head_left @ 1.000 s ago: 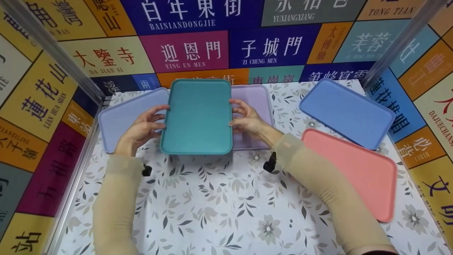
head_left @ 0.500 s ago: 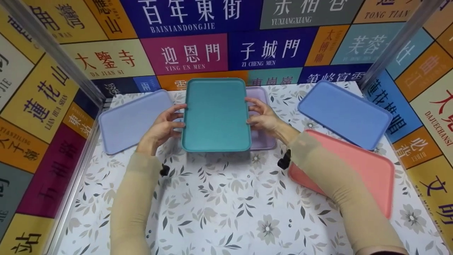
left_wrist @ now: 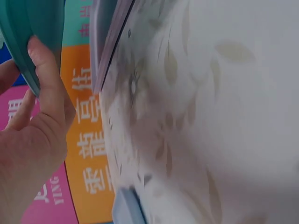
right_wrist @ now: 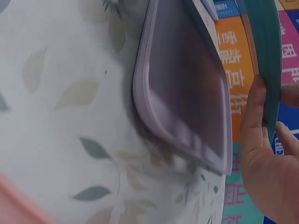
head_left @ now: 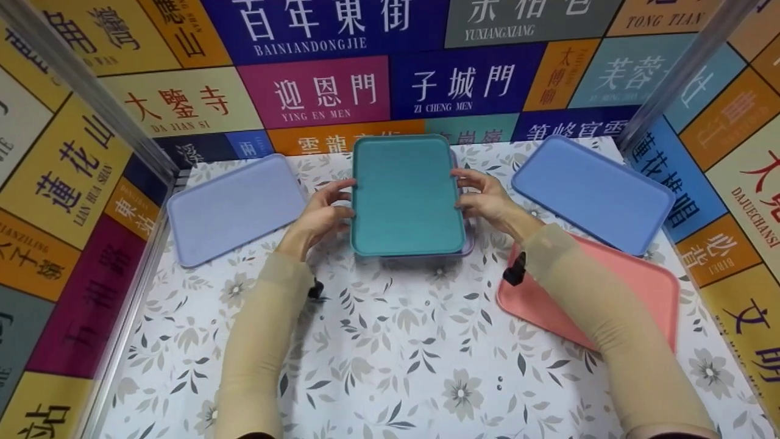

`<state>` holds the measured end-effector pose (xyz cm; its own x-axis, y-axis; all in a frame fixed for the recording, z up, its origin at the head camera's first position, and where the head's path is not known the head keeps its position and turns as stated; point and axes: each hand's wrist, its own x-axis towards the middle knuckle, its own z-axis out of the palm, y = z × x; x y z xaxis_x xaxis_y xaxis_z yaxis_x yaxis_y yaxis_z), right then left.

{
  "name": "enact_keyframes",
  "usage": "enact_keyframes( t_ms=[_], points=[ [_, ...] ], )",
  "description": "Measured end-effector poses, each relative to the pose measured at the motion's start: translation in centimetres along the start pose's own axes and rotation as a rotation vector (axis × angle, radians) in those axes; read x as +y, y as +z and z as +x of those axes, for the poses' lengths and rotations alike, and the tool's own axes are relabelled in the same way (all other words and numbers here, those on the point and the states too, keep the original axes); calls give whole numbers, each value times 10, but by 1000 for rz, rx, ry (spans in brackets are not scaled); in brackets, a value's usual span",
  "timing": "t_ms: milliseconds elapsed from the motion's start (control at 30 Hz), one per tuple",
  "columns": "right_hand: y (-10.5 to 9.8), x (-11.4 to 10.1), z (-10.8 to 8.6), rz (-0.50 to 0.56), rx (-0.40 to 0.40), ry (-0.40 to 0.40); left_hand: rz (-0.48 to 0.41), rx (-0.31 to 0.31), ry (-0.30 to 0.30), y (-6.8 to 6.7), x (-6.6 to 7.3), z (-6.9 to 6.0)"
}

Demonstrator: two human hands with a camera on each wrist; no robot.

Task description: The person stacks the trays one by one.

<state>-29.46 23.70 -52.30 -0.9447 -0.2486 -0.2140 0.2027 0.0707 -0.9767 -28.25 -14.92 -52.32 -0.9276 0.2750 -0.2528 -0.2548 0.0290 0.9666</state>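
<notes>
A teal rectangular tray (head_left: 407,195) is held in the air between both hands. My left hand (head_left: 321,214) pinches its left edge, and my right hand (head_left: 491,201) pinches the right edge. Below it on the table lies a light purple tray (head_left: 469,245), mostly covered in the head view. The right wrist view gives a gap between the teal tray (right_wrist: 268,56) and the purple tray (right_wrist: 187,88). In the left wrist view, fingers and thumb (left_wrist: 49,74) grip the teal rim from both sides.
A pale lavender-blue tray (head_left: 237,210) lies tilted at the left. To the right are a blue tray (head_left: 594,192) and a coral pink tray (head_left: 640,286), the latter partly under my right forearm. Lettered panels (head_left: 329,91) wall the floral-patterned table (head_left: 378,347) at back and sides.
Both hands have carried the teal tray to the right, from beside the purple tray to over it. The pale tray at the left has come into fuller view.
</notes>
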Motion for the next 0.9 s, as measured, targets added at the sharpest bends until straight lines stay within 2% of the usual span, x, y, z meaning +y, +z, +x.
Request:
enact_keyframes(
  t_ms=[233,533,600,733,900],
  points=[
    [-14,7,0,-79,61,32,-2,24,24,20,-6,16],
    [-17,20,8,-101,128,87,138,94,14,38,-12,28],
    [-17,22,10,-131,128,80,192,104,20,41,-12,28],
    [-18,25,12,-200,118,51,375,119,34,43,-13,32],
    [-19,27,13,-264,110,13,619,143,91,20,-63,85]
  ],
)
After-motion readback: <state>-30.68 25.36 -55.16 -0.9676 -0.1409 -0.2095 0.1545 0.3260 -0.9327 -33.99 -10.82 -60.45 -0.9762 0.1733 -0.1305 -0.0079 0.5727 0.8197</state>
